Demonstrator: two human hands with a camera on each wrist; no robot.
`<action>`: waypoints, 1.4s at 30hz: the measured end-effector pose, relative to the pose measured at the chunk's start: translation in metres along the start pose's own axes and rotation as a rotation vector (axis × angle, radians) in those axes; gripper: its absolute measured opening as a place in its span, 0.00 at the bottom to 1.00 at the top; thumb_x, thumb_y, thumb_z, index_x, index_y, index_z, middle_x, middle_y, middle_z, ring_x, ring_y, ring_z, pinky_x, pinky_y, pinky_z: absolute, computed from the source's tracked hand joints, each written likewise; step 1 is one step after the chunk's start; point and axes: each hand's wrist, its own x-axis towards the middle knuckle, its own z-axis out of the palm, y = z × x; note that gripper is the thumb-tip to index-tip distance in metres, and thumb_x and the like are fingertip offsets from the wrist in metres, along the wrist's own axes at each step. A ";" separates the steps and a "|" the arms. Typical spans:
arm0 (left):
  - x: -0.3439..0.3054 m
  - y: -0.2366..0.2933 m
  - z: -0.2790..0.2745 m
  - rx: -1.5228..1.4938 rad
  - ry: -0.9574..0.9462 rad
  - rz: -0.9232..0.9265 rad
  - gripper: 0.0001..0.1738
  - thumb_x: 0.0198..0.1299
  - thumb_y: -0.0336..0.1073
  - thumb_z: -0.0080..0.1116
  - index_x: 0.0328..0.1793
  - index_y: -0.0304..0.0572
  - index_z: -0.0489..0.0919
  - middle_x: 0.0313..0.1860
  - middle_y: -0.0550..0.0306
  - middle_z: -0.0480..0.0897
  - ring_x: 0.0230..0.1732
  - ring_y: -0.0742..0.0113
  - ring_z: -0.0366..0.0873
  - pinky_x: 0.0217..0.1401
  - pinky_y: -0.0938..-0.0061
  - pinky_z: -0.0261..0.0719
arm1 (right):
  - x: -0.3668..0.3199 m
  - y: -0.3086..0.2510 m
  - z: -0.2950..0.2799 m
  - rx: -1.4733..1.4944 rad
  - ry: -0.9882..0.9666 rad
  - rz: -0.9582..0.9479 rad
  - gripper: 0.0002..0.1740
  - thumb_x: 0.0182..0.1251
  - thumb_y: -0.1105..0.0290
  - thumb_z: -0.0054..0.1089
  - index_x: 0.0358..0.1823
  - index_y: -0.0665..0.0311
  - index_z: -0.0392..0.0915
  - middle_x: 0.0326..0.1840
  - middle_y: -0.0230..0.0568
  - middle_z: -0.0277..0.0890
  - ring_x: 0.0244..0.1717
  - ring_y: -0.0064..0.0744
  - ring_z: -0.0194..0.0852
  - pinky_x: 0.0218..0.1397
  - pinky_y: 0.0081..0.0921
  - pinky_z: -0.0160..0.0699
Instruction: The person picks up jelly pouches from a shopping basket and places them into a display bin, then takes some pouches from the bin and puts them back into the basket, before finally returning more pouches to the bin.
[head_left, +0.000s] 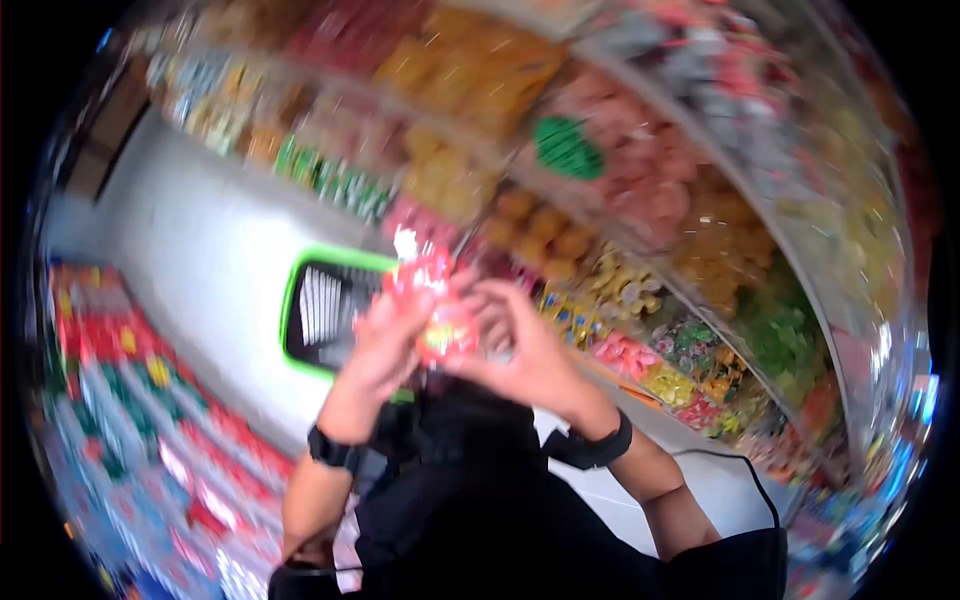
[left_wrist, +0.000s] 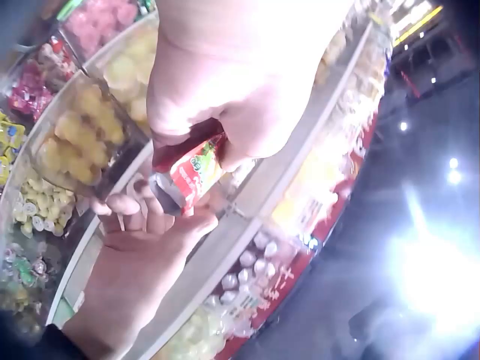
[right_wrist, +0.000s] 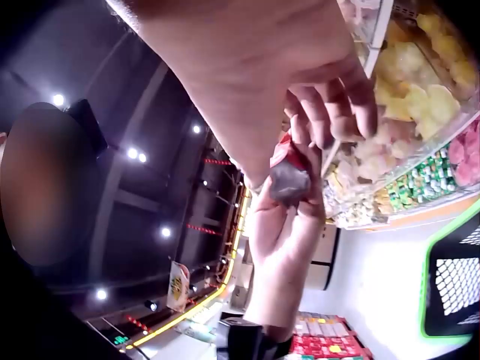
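A shiny red packet (head_left: 447, 332) is held between the two hands, over a black top. The left hand (head_left: 385, 335) grips it from one side; in the left wrist view its curled fingers hold the red printed packet (left_wrist: 196, 171). On the other side the right hand (head_left: 520, 350) has its thumb at the packet's edge, its fingers loosely bent. In the right wrist view the packet's grey end (right_wrist: 289, 182) shows between the hands. Blur hides the exact contact of the right fingertips.
A black basket with a green rim (head_left: 287, 320) stands on the pale floor beyond the hands. Shelves of wrapped sweets (head_left: 620, 150) rise ahead and to the right. Red and green packages (head_left: 130, 350) are stacked at the left.
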 end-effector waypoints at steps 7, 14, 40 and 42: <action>0.040 0.035 0.105 0.376 -0.231 0.123 0.29 0.63 0.31 0.56 0.68 0.34 0.60 0.57 0.48 0.75 0.55 0.64 0.76 0.57 0.69 0.76 | -0.029 -0.085 -0.085 -0.225 0.269 -0.256 0.31 0.54 0.67 0.67 0.57 0.66 0.63 0.38 0.49 0.76 0.39 0.39 0.79 0.42 0.32 0.77; 0.083 0.105 0.213 0.678 -0.493 0.355 0.23 0.60 0.33 0.60 0.61 0.38 0.70 0.40 0.59 0.79 0.39 0.75 0.79 0.41 0.80 0.79 | -0.028 -0.230 -0.229 -0.841 0.151 -0.368 0.20 0.53 0.71 0.62 0.50 0.63 0.75 0.41 0.37 0.78 0.36 0.24 0.76 0.40 0.24 0.77; 0.196 0.096 0.304 1.784 -0.793 0.580 0.18 0.56 0.24 0.46 0.52 0.39 0.81 0.41 0.48 0.82 0.44 0.64 0.78 0.47 0.73 0.74 | 0.106 -0.243 -0.317 -1.500 -0.271 0.475 0.26 0.45 0.58 0.71 0.50 0.51 0.79 0.42 0.36 0.81 0.41 0.33 0.80 0.42 0.29 0.77; 0.203 0.095 0.303 1.777 -0.848 0.588 0.20 0.54 0.22 0.44 0.51 0.39 0.81 0.45 0.47 0.80 0.46 0.62 0.77 0.50 0.72 0.73 | 0.103 -0.243 -0.313 -1.629 -0.239 0.402 0.27 0.43 0.56 0.72 0.48 0.52 0.80 0.38 0.36 0.81 0.38 0.33 0.81 0.40 0.29 0.78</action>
